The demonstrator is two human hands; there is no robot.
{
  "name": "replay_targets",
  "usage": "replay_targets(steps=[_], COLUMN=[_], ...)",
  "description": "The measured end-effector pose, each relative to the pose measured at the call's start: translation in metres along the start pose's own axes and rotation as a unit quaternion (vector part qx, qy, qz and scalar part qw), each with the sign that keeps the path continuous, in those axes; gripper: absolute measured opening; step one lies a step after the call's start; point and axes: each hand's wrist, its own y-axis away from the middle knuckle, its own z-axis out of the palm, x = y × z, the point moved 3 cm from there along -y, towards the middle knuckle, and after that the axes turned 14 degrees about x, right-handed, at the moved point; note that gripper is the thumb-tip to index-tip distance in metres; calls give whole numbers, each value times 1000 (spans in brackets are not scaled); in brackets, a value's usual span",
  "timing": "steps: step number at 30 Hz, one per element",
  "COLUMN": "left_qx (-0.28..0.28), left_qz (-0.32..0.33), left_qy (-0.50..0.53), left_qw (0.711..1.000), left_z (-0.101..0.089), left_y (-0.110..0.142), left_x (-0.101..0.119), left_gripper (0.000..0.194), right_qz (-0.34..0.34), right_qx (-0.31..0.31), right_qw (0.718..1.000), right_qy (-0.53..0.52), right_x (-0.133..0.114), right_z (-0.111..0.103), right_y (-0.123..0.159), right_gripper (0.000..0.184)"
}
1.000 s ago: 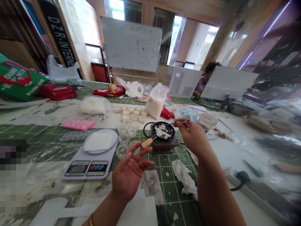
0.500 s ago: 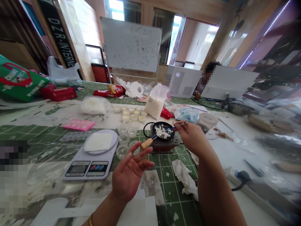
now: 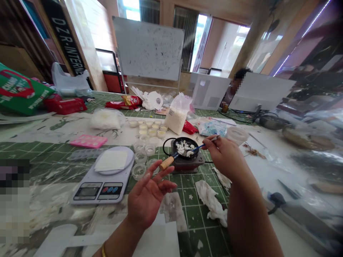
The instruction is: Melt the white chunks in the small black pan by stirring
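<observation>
Pan: the small black pan [image 3: 175, 143] sits on the hot plate [image 3: 190, 167], centre; probably light, rigid, best held by its wooden handle [image 3: 166, 163], angled near-left.
White pieces [image 3: 181, 147]: in the pan; they look soft, easily crushed.
Thin blue stick [image 3: 199, 146]: slim, likely light; the right hand [image 3: 227, 155] pinches its far-right end.
Left hand [image 3: 146, 201]: fingers spread, unclenched, beside the handle; contact unclear.

Tip of blue tool [image 3: 199, 146] too small to tell; left edge cuts green bag [image 3: 24, 89]; whiteboard writing [image 3: 155, 46] illegible.
</observation>
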Motion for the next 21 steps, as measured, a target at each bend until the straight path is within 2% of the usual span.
replay_targets(steps=[5,9,12,14,18,21], left_qx=[18,83,131,152,177,163], left_qz=[21,117,185,203,176,154], left_qy=[-34,-133,-234,-298,-440,-555], left_qw=[999,981,945,920,862,801], left_z=[-1,-3,-1,2,11,19], left_y=[-3,-11,-14,-14,-12,-17], left_x=[1,7,13,18,30,44], left_gripper=[41,34,37,42,53,61], right_qz=[-7,-20,-16,-11,-2,0], right_qx=[-35,5,-8,-19,11,-16], right_qw=[999,998,997,997,997,997], right_qy=[-32,-65,-74,-71,-81,-80], right_x=[-2,-1,1,2,3,5], right_z=[6,4,3,3,0,3], right_y=[0,-1,-1,-2,-4,-3], right_gripper=[29,31,30,30,30,28])
